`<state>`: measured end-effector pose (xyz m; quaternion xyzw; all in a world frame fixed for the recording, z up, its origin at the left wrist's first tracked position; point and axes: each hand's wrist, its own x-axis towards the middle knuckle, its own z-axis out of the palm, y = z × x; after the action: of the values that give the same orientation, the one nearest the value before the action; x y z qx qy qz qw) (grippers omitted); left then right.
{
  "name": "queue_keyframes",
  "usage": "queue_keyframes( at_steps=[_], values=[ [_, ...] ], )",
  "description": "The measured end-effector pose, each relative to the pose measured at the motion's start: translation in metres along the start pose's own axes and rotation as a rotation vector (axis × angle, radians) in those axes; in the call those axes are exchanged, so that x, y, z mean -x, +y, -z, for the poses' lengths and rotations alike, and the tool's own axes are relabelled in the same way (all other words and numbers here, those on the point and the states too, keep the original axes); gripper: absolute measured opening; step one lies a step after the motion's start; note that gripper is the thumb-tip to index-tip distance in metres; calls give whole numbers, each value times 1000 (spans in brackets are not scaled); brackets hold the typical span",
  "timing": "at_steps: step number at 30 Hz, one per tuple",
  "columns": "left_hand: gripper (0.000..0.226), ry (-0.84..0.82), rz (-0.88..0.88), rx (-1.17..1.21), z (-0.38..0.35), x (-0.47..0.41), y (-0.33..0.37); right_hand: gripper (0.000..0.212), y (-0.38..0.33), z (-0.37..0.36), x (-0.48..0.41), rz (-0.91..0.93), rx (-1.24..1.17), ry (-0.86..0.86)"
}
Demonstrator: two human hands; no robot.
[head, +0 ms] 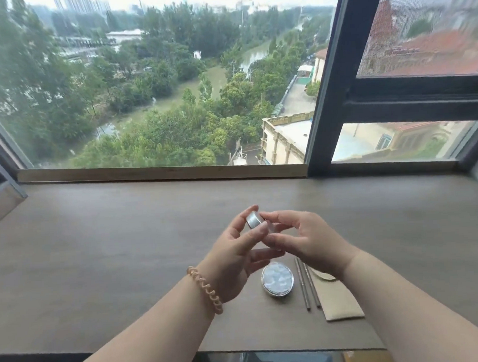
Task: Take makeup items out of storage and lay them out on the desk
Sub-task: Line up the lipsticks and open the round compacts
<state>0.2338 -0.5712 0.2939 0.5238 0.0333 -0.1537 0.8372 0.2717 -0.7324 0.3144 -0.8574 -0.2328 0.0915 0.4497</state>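
Brown desk (98,257) runs under a wide window (158,82) over trees. Both forearms reach forward and meet above the desk. Left hand (233,261), palm turned inward, pinches a small silver jar (255,220) with thumb and fingertips; right hand (304,238) curls onto its other end. Below lie a round compact (277,279), two thin sticks (307,284) and a beige pouch (338,297).

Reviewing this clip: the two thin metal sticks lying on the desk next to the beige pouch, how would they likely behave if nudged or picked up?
The two thin sticks look like straight, round metal rods, so they are probably stiff and apt to roll sideways if nudged. They lie flat on the desk, so pinching one up may be fiddly and slippery. The beige pouch lies along one side and may stop a roll that way.
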Motion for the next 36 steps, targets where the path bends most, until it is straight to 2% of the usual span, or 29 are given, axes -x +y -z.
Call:
queue_keyframes(
  at_steps=[4,7,10,14,17,21,24,26,28,31,34,36],
  values=[
    [61,67,-52,-15,-17,-3,4,46,-12,18,10,145,286,151],
    [61,60,-69,-20,-25,-2,9,32,-24,20,20,162,304,126],
    [49,25,-81,-14,-32,2,13,28,-36,22,23,169,323,89],
    [32,-4,-93,3,-36,6,14,30,-45,26,21,170,446,36],
    [27,-12,-106,-2,-35,5,12,31,-48,27,19,169,487,24],
    [28,-10,-134,6,-36,3,11,30,-41,23,15,250,605,89],
    [28,5,-137,47,-35,3,9,43,-34,17,10,351,707,156],
    [25,22,-141,68,-33,3,7,52,-33,13,7,346,746,147],
    [20,29,-146,85,-33,3,5,50,-34,9,5,330,766,120],
    [21,27,-158,105,-33,5,4,35,-35,11,4,293,742,107],
    [30,31,-137,109,-30,7,3,52,-32,15,7,304,618,173],
    [30,48,-103,141,-28,7,4,55,-26,16,9,301,540,240]
  ],
)
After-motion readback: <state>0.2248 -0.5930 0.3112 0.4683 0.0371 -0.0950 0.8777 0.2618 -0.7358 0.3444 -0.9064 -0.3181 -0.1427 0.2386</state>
